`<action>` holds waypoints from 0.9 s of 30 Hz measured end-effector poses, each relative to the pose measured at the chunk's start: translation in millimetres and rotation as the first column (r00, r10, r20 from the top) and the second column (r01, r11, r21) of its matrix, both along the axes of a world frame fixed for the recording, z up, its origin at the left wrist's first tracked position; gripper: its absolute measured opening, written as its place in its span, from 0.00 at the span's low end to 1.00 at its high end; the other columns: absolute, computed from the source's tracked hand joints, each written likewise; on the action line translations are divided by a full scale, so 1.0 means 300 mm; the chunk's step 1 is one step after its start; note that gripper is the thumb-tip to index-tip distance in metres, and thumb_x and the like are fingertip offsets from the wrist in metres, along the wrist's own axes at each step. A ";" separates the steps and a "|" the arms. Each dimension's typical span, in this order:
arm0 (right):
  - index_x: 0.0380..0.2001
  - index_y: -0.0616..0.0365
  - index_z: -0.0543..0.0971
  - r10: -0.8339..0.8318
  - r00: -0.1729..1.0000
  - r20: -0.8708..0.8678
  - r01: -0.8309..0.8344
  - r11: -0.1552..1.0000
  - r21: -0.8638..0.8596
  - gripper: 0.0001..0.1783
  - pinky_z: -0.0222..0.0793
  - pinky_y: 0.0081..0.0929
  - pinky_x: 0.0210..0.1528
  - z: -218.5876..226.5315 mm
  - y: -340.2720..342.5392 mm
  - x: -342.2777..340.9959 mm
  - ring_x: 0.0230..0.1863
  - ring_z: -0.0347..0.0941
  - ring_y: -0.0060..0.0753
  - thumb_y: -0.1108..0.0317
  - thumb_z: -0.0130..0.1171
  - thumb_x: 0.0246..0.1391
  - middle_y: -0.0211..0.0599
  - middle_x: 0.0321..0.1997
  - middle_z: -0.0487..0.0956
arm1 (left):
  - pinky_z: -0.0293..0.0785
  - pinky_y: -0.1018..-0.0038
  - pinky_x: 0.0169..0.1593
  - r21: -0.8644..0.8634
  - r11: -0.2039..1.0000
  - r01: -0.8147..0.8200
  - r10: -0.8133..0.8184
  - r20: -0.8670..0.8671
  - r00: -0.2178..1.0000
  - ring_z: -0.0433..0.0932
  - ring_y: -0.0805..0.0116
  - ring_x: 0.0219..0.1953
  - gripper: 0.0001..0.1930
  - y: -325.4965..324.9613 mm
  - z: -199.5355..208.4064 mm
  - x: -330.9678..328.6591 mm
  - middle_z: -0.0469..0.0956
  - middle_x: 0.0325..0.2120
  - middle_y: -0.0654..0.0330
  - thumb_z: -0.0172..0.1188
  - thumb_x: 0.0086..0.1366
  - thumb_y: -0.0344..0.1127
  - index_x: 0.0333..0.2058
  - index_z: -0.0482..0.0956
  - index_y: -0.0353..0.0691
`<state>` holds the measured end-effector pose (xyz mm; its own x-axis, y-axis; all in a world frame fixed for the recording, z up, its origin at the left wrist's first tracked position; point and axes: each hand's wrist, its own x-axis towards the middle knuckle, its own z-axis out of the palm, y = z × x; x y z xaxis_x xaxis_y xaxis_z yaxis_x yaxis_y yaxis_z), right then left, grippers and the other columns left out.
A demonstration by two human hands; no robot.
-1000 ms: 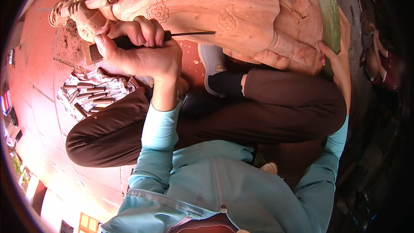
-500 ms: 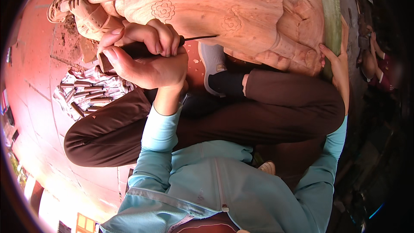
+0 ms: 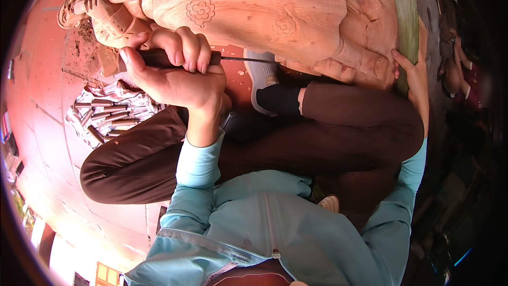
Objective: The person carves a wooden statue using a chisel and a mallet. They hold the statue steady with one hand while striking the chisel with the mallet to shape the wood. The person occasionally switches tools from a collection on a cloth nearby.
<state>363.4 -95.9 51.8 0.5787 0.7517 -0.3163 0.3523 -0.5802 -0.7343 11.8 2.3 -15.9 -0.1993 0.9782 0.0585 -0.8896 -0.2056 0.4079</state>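
A carved wooden statue [image 3: 248, 8] lies on its side across the far part of the view, with two flower outlines cut into its robe. My left hand [image 3: 177, 77] is closed around the dark handle of a carving chisel [image 3: 248, 60]. Its thin blade points right, its tip close to the statue's near edge; whether it touches cannot be made out. At the statue's right end, my right hand [image 3: 413, 74] grips the base, thumb on the near face beside a green strip [image 3: 406, 24]. Its other fingers are mostly hidden behind the base.
Several dark-handled chisels [image 3: 114, 114] lie on a patterned cloth [image 3: 87, 95] on the red tiled floor [image 3: 39, 106], left of my bent legs [image 3: 338, 132]. Wood chips are scattered near the statue. Another person's arm [image 3: 460, 55] shows at the far right.
My left hand has shifted slightly left. The chisel has tilted, its blade tip now lower and a little farther right. My right hand stays on the base.
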 end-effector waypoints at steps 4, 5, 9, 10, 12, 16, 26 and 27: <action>0.35 0.61 0.72 -0.036 0.999 -0.035 0.036 0.999 -0.007 0.12 0.59 0.17 0.20 0.009 -0.003 -0.010 0.19 0.64 0.19 0.72 0.62 0.48 0.31 0.22 0.70 | 0.48 0.82 0.10 0.062 0.989 -0.131 0.142 -0.215 0.966 0.51 0.77 0.10 0.14 -0.033 0.014 0.026 0.57 0.11 0.66 0.41 0.67 0.48 0.33 0.71 0.47; 0.35 0.61 0.72 -0.021 0.999 -0.036 0.020 1.000 -0.012 0.11 0.59 0.18 0.20 0.011 -0.004 -0.008 0.19 0.64 0.19 0.72 0.62 0.48 0.30 0.21 0.70 | 0.53 0.80 0.11 0.145 0.984 -0.105 0.157 -0.412 0.898 0.56 0.76 0.10 0.08 -0.051 0.020 0.029 0.61 0.12 0.64 0.47 0.66 0.42 0.36 0.70 0.46; 0.35 0.60 0.72 0.008 0.999 -0.042 -0.008 1.000 0.003 0.11 0.58 0.17 0.19 0.005 -0.007 0.000 0.18 0.64 0.19 0.72 0.62 0.49 0.30 0.21 0.70 | 0.71 0.75 0.19 0.339 0.839 0.425 0.354 -0.934 0.046 0.76 0.68 0.19 0.12 -0.118 0.076 0.046 0.76 0.39 0.50 0.63 0.54 0.30 0.37 0.72 0.42; 0.35 0.60 0.72 0.007 0.999 -0.044 -0.007 1.000 0.015 0.11 0.58 0.17 0.18 0.003 -0.009 0.000 0.18 0.64 0.19 0.72 0.61 0.49 0.30 0.21 0.70 | 0.74 0.75 0.22 0.194 0.798 0.570 0.316 -0.941 -0.123 0.79 0.66 0.24 0.13 -0.159 0.047 0.049 0.73 0.49 0.47 0.63 0.52 0.29 0.37 0.75 0.42; 0.36 0.60 0.72 0.030 0.997 -0.068 -0.028 0.999 0.019 0.11 0.57 0.16 0.17 0.007 -0.004 0.000 0.17 0.63 0.18 0.72 0.61 0.49 0.30 0.21 0.70 | 0.75 0.74 0.21 0.042 0.790 0.611 0.396 -0.796 -0.458 0.78 0.67 0.23 0.12 -0.213 -0.055 0.048 0.54 0.63 0.50 0.61 0.51 0.31 0.37 0.74 0.44; 0.37 0.59 0.72 0.044 0.996 -0.074 -0.042 0.999 0.026 0.12 0.56 0.15 0.16 0.008 -0.004 0.001 0.16 0.63 0.18 0.72 0.61 0.49 0.29 0.20 0.70 | 0.75 0.73 0.20 0.045 0.797 0.602 0.588 -0.285 -0.757 0.77 0.67 0.20 0.11 -0.187 -0.218 -0.019 0.46 0.65 0.47 0.53 0.54 0.28 0.38 0.71 0.42; 0.36 0.58 0.72 0.069 0.992 -0.101 -0.070 0.998 -0.010 0.13 0.57 0.16 0.16 0.007 -0.015 0.043 0.15 0.63 0.18 0.68 0.63 0.48 0.28 0.20 0.70 | 0.71 0.74 0.22 0.226 0.551 0.804 0.599 -0.778 -0.192 0.74 0.67 0.27 0.12 -0.295 0.034 0.209 0.67 0.31 0.60 0.57 0.53 0.37 0.33 0.66 0.44; 0.35 0.58 0.72 0.074 0.991 -0.110 -0.076 0.997 -0.017 0.13 0.57 0.16 0.16 0.006 -0.015 0.045 0.16 0.64 0.18 0.67 0.63 0.48 0.28 0.20 0.70 | 0.72 0.74 0.25 0.376 0.514 0.771 0.643 -0.764 -0.056 0.72 0.67 0.22 0.10 -0.293 0.035 0.259 0.69 0.30 0.59 0.57 0.51 0.36 0.32 0.68 0.46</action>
<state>376.9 -100.4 53.5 0.4825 0.7841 -0.3903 0.3137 -0.5708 -0.7588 89.5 -85.4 -5.4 0.8026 0.3413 0.4892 0.1504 -0.9094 0.3878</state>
